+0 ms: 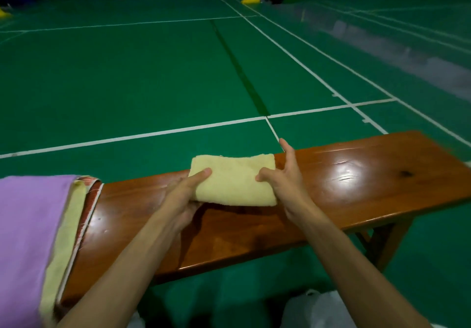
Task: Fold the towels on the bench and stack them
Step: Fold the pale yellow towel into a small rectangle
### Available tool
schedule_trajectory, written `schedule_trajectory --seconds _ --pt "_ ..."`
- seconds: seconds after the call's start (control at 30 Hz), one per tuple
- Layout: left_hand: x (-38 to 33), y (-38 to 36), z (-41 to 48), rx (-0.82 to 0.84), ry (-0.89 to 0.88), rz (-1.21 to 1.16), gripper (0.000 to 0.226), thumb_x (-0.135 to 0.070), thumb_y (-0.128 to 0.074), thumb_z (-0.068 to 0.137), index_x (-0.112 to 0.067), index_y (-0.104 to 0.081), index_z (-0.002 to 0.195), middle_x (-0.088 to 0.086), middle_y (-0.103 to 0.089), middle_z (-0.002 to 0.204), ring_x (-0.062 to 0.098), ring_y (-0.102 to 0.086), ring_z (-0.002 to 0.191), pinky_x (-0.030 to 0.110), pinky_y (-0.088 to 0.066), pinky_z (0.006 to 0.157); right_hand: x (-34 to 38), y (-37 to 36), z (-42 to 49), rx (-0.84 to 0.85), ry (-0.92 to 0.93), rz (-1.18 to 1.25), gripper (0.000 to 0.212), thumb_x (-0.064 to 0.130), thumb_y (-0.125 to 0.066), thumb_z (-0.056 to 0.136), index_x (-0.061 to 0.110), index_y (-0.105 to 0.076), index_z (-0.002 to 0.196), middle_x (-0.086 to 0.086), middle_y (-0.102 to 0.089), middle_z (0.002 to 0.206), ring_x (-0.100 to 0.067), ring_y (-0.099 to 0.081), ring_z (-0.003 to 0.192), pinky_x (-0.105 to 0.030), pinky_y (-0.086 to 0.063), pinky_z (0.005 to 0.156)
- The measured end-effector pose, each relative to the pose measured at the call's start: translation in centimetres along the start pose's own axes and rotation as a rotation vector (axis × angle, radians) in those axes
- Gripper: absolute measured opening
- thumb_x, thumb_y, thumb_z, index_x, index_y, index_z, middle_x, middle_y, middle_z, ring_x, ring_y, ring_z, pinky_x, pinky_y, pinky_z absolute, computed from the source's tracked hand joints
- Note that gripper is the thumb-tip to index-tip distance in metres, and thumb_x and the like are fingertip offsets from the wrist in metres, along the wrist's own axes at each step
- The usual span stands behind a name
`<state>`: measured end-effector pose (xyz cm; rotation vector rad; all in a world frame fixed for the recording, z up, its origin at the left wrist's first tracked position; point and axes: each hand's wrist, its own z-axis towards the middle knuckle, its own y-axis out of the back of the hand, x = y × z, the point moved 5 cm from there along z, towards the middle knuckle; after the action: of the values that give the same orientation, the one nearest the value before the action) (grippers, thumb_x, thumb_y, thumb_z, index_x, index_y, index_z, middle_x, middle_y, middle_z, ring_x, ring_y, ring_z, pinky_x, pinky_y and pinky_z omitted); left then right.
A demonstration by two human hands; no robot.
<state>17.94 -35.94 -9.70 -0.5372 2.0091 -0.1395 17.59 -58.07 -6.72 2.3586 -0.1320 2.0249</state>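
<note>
My left grip (186,196) pinches one folded towel (234,183); my right grip (285,177) is spread, thumb touching it. The stack (33,225) at the left edge holds perhaps three; open counter (356,182) rightward.

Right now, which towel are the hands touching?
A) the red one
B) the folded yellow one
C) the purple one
B: the left hand grips the yellow towel, and the right hand touches its other end.
</note>
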Motion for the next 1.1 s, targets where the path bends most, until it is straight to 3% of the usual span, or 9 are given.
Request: schedule_trajectory --seconds 0.17,0.27,0.4,0.5,0.57,0.67,0.77,0.87,1.1 --pt "3.2 -11.9 3.9 0.068 0.026 0.025 0.066 -0.009 -0.087 0.078 -0.002 -0.055 0.135 0.016 -0.071 0.120 0.029 -0.071 0.099 0.040 -0.065 0.073 2.0 11.6 1.3 -0.180 0.029 0.000 0.059 -0.001 -0.070 0.088 0.026 -0.054 0.138 -0.003 -0.072 0.096 -0.001 -0.069 0.067 -0.022 -0.051 0.051" --pt "6.0 -20.0 5.7 0.140 0.056 0.101 0.062 -0.014 -0.086 0.081 -0.004 -0.055 0.134 0.015 -0.068 0.124 0.028 -0.069 0.100 0.039 -0.063 0.071 1.9 18.7 1.9 -0.320 -0.001 0.012 0.039 0.010 -0.075 0.090 0.015 -0.061 0.126 0.001 -0.072 0.102 -0.006 -0.072 0.081 -0.029 -0.059 0.059" --pt "9.3 -31.9 7.3 0.321 0.133 0.195 0.053 -0.021 -0.080 0.088 -0.011 -0.057 0.135 0.011 -0.068 0.123 0.022 -0.067 0.096 0.031 -0.060 0.058 1.6 27.9 2.8 -0.676 0.006 -0.051 0.046 0.023 -0.081 0.087 0.025 -0.047 0.118 0.003 -0.064 0.112 -0.019 -0.066 0.102 -0.053 -0.062 0.081" --pt "10.5 -39.8 8.2 0.451 0.117 0.270 0.047 -0.016 -0.078 0.089 -0.010 -0.059 0.132 0.008 -0.070 0.110 0.020 -0.067 0.088 0.029 -0.060 0.060 2.3 32.9 3.2 -0.821 0.102 -0.094 0.063 0.018 -0.075 0.086 0.046 -0.038 0.127 -0.004 -0.060 0.118 -0.022 -0.063 0.101 -0.045 -0.061 0.073" --pt "11.1 -44.4 8.9 0.515 0.053 0.329 0.046 -0.017 -0.081 0.086 -0.011 -0.062 0.128 0.010 -0.070 0.114 0.022 -0.067 0.090 0.029 -0.059 0.061 2.8 35.6 3.6 -0.864 0.181 -0.157 0.072 0.015 -0.069 0.086 0.050 -0.036 0.139 -0.004 -0.059 0.116 -0.020 -0.061 0.096 -0.031 -0.052 0.069" --pt "12.4 -49.0 10.4 0.536 -0.121 0.476 0.051 -0.031 -0.086 0.084 -0.017 -0.060 0.126 0.009 -0.067 0.123 0.024 -0.067 0.101 0.037 -0.060 0.079 2.1 39.2 4.8 -0.902 0.164 -0.297 0.055 0.012 -0.061 0.091 0.036 -0.048 0.139 0.006 -0.058 0.105 -0.014 -0.057 0.089 -0.020 -0.044 0.066" --pt "13.6 -50.2 10.5 0.488 -0.661 0.963 0.056 -0.049 -0.074 0.090 -0.029 -0.051 0.138 0.001 -0.061 0.128 0.021 -0.056 0.116 0.041 -0.049 0.100 -1.2 41.2 5.9 -0.870 -0.060 -0.688 0.030 0.024 -0.055 0.097 0.022 -0.058 0.127 -0.005 -0.063 0.113 -0.029 -0.059 0.106 -0.034 -0.043 0.078" --pt "16.7 -49.8 8.8 0.609 -1.105 1.372 0.044 -0.053 -0.048 0.103 -0.037 -0.051 0.145 -0.002 -0.048 0.148 0.020 -0.041 0.133 0.043 -0.035 0.111 -3.8 41.7 5.6 -0.897 -0.182 -1.039 0.035 0.041 -0.042 0.102 0.016 -0.055 0.123 -0.014 -0.057 0.109 -0.037 -0.056 0.105 -0.043 -0.044 0.080" --pt "15.8 -47.2 7.4 0.747 -0.906 1.462 0.053 -0.056 -0.023 0.109 -0.043 -0.026 0.161 -0.001 -0.009 0.173 0.023 -0.009 0.158 0.049 -0.011 0.127 -3.2 42.2 4.3 -1.042 -0.187 -0.872 0.046 0.051 -0.049 0.099 0.020 -0.052 0.134 -0.016 -0.052 0.117 -0.041 -0.056 0.108 -0.044 -0.045 0.087"
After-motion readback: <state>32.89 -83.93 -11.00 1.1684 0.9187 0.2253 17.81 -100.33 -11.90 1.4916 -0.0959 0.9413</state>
